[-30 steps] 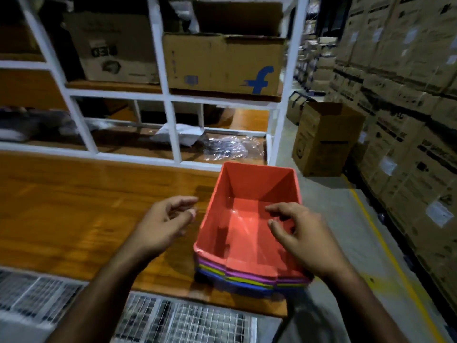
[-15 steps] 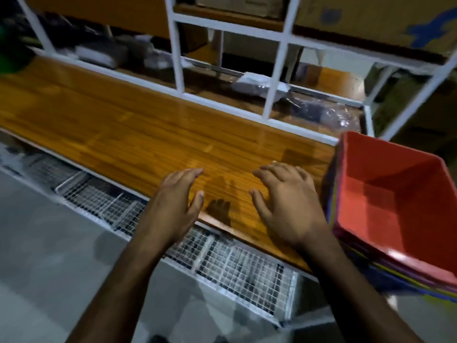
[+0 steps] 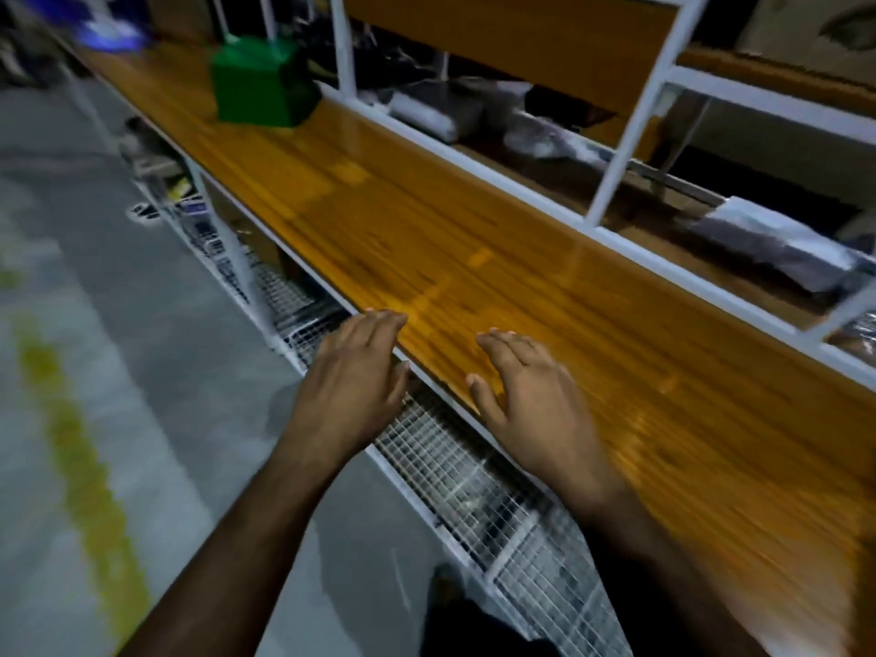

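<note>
Both hands empty, grip apart: left hand over tabletop front edge, right hand above it. Far along tabletop, well apart, stands green bin. Likely transit step; next, step closer, reach for green bin.

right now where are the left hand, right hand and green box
left hand (image 3: 351,386): head view, back of the hand
right hand (image 3: 532,399): head view, back of the hand
green box (image 3: 258,85): head view, near face
</note>
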A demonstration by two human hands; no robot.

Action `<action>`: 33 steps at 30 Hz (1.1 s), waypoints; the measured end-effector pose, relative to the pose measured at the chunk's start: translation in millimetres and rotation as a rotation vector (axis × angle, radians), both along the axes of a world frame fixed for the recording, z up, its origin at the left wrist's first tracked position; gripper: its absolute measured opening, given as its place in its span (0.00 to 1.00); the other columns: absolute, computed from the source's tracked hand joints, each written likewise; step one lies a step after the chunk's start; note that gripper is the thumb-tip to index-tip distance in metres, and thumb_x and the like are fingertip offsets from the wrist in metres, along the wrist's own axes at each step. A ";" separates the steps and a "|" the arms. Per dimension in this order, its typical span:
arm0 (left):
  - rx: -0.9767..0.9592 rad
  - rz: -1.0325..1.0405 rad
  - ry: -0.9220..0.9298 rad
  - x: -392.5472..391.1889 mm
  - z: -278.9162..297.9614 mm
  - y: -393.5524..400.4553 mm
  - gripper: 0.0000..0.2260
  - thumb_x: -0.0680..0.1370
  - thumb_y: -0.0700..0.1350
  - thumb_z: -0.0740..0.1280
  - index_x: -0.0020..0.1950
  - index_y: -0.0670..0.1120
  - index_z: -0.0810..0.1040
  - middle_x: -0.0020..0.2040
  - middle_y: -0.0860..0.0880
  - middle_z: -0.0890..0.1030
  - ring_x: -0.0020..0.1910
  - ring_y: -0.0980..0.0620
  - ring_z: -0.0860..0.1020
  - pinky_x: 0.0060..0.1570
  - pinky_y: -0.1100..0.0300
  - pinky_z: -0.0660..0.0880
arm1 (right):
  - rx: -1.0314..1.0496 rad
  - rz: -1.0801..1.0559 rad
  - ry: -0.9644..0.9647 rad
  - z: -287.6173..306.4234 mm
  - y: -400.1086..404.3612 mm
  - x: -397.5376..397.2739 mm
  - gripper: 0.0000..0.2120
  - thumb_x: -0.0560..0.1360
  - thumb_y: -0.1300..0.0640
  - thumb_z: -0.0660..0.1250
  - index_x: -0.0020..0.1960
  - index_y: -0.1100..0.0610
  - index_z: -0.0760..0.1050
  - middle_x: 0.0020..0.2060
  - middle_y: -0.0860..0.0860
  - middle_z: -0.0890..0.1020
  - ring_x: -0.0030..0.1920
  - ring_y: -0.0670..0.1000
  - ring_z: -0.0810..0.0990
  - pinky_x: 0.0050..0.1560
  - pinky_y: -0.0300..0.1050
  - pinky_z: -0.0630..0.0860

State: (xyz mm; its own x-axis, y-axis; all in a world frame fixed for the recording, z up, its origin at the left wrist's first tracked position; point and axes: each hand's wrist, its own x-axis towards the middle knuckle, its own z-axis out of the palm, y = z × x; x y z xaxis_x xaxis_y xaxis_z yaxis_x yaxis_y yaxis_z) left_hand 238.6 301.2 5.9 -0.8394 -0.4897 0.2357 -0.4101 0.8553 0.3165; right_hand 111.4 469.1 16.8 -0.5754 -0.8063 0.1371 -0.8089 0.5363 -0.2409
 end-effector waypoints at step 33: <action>-0.066 0.058 -0.085 -122.9 1.1 -738.5 0.28 0.80 0.55 0.60 0.78 0.49 0.58 0.77 0.47 0.62 0.76 0.47 0.59 0.73 0.51 0.60 | -0.057 0.143 -0.039 -3.6 -757.9 -133.1 0.27 0.79 0.41 0.57 0.75 0.48 0.61 0.73 0.50 0.69 0.72 0.49 0.64 0.68 0.48 0.68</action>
State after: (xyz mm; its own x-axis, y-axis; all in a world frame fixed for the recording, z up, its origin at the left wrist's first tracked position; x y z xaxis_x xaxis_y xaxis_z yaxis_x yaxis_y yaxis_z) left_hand 115.7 -437.3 7.0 -0.8286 -0.5235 0.1985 -0.4821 0.8474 0.2223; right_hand -21.7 -288.8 13.2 -0.4609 -0.8721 0.1643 -0.8654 0.4008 -0.3007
